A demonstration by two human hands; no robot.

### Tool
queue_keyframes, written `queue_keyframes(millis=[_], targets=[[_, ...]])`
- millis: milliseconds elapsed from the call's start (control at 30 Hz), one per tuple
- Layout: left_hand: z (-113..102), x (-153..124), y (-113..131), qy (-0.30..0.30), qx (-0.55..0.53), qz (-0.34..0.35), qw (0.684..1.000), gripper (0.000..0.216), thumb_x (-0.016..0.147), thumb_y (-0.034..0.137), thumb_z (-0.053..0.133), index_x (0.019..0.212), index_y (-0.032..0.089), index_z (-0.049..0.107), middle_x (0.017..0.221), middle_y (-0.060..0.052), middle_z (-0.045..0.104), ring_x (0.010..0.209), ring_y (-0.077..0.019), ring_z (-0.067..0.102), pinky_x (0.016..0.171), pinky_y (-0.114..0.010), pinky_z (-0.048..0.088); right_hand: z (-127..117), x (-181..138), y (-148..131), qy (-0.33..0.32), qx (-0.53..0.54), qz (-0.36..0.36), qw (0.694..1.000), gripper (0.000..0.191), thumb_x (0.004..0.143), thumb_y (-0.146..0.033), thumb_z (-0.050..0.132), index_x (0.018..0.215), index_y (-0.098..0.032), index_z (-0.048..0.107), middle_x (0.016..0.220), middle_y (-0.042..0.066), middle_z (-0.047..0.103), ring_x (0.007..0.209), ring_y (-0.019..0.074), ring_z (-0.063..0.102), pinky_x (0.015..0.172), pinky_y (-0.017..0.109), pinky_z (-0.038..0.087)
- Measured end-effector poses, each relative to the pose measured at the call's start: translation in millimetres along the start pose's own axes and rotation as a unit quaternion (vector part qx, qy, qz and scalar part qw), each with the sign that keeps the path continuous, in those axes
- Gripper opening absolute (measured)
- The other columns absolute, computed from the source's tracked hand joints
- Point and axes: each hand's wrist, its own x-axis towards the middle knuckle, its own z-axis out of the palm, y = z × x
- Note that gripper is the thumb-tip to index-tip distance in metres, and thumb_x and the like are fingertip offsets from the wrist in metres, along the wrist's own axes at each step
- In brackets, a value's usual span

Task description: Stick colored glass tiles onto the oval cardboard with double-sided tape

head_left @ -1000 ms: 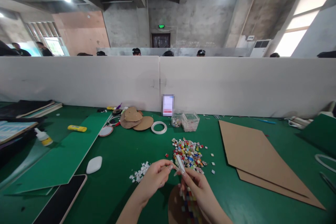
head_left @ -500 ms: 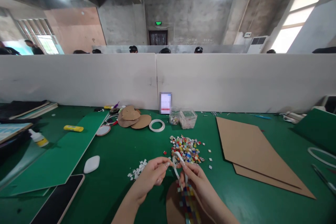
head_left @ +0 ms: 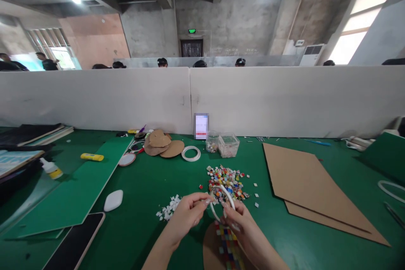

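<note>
Green everywhere on this tabletop [head_left: 152, 177], wide as anything, with a white partition [head_left: 95, 97] standing along the back of it. Next biggest are two brown cardboard sheets [head_left: 300, 173], overlapping over on the right, then a long green board [head_left: 72, 194] slanting across the left side. Close in front of the person there's a rounded cardboard base [head_left: 211, 244], part of it hidden by the right arm, and a checkered band of little tiles [head_left: 228, 244] runs down it (red, blue, yellow, pretty cheerful from where I'm standing).

OK, hands. Right hand [head_left: 242, 219] is hanging onto a white ring [head_left: 227, 196], thumb and fingers around its right side, and the ring is tipped up above the far end of that tile band. Left hand [head_left: 190, 211] has thumb and fingertips brought together in a narrow pinch at the ring's left edge; too small for me to tell what, if anything, is between them.

Smaller stuff: a clear box [head_left: 229, 145] of pale bits near the partition, a heap of multicolored tiles [head_left: 223, 177] just beyond the ring, white chips [head_left: 169, 208] beside the left hand, and one stray pale tile [head_left: 256, 205] off to the right of the heap.
</note>
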Motion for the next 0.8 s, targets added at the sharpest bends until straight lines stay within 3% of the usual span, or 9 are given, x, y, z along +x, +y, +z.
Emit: queue_keyframes(millis=[167,300,400,600,800], targets=[[8,0,-3,-0.032,0.007,0.018,0.999,0.037,0.079,0.041,0.052,0.098,0.011,0.062,0.044,0.009,0.03,0.04,-0.0052,0.023,0.042,-0.021,0.015,6,-2,3,-0.031,-0.019,0.03,0.999,0.033,0.06,-0.047,0.073,0.071,-0.016,0.067,0.048,-0.008,0.03,0.045,0.0056,0.021,0.047,0.019,0.026],[10,1,-5,-0.02,0.022,0.023,0.999,0.037,0.079,0.04,0.051,0.099,0.011,0.062,0.046,0.008,0.03,0.041,-0.0053,0.023,0.042,-0.021,0.016,5,0,4,-0.05,-0.04,0.003,0.998,0.032,0.066,-0.045,0.07,0.076,-0.015,0.068,0.046,-0.009,0.025,0.044,0.0056,0.015,0.043,0.019,0.02],[12,1,-7,-0.011,0.052,0.035,0.998,0.034,0.08,0.037,0.05,0.099,0.012,0.062,0.048,0.007,0.032,0.043,-0.0056,0.025,0.042,-0.02,0.016,4,2,4,-0.055,-0.057,-0.016,0.997,0.032,0.066,-0.045,0.07,0.075,-0.014,0.068,0.047,-0.009,0.026,0.044,0.0054,0.016,0.042,0.019,0.017],[19,2,-10,-0.028,0.046,0.041,0.998,0.032,0.081,0.032,0.047,0.1,0.011,0.063,0.048,0.008,0.031,0.042,-0.0053,0.023,0.041,-0.02,0.016,4,1,2,-0.037,-0.122,-0.043,0.991,0.03,0.068,-0.043,0.069,0.078,-0.015,0.069,0.057,-0.004,0.044,0.051,0.0062,0.03,0.047,0.019,0.025],[21,1,-9,-0.003,0.104,0.059,0.993,0.033,0.082,0.034,0.046,0.098,0.011,0.065,0.049,0.005,0.038,0.042,-0.0056,0.028,0.042,-0.02,0.018,2,1,-2,-0.044,-0.113,-0.013,0.993,0.031,0.068,-0.043,0.069,0.073,-0.013,0.068,0.051,-0.006,0.034,0.048,0.0058,0.022,0.044,0.02,0.018]])
